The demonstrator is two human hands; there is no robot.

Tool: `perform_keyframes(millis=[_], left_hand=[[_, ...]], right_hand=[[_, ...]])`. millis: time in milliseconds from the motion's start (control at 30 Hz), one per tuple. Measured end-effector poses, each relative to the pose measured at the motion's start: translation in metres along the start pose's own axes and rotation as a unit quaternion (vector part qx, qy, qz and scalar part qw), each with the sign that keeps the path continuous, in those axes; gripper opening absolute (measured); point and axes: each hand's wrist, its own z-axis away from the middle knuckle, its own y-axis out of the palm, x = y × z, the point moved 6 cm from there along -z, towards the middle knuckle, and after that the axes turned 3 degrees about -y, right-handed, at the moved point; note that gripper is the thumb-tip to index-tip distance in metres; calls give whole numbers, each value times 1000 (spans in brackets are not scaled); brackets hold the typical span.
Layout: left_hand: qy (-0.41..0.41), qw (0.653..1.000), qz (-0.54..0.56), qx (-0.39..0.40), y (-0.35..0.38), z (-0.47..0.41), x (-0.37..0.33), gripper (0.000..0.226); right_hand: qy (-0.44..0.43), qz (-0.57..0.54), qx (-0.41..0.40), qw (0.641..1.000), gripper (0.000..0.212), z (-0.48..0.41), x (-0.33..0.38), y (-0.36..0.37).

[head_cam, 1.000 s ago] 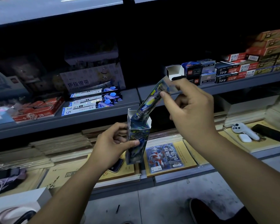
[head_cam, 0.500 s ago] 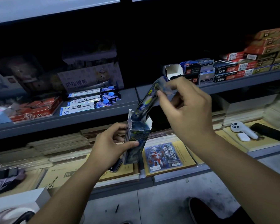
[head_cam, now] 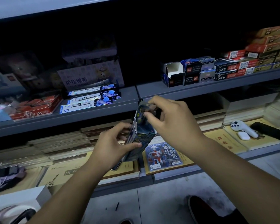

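My left hand [head_cam: 111,147] grips a small printed blue carton [head_cam: 137,143] by its lower body, tilted, with its top flaps open. My right hand [head_cam: 170,122] pinches a shiny blue foil pack [head_cam: 143,113] at its upper end. Most of the pack sits down inside the carton's open mouth; only its top shows above the flaps. Both hands are in front of a dark store shelf, just above the lowest tier.
A grey middle shelf [head_cam: 103,109] carries pen boxes, an open white-lined box [head_cam: 173,73] and stacked red and yellow boxes. The lower tier holds paper stacks, a hero-print pack [head_cam: 163,155], a white controller [head_cam: 242,128] and a black phone [head_cam: 270,130]. A dark shoe [head_cam: 205,209] stands on the floor.
My right hand has come down and pushed the foil pack from mostly sticking out to mostly inside the carton. My left hand kept its grip on the carton.
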Motion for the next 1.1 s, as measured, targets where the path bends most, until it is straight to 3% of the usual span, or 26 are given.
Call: perform_keyframes(millis=[133,333,633,967,1100], left_hand=[[-7,1000,29,-1,0,1,-2,52],[-3,1000,21,13,1,2,-3,51],[25,998,-41,28,5,3,-6,51],[73,982,-173,27,5,10,-23,48],[86,967,-236,37,11,15,-31,51]], right_hand=[[52,-57,-18,997,14,-2,-2,-3],[65,-20,20,997,11,-5,-10,-9],[57,56,164,983,9,3,-8,20],[137,21,382,914,6,25,-4,41],[183,4,447,876,23,39,-10,50]])
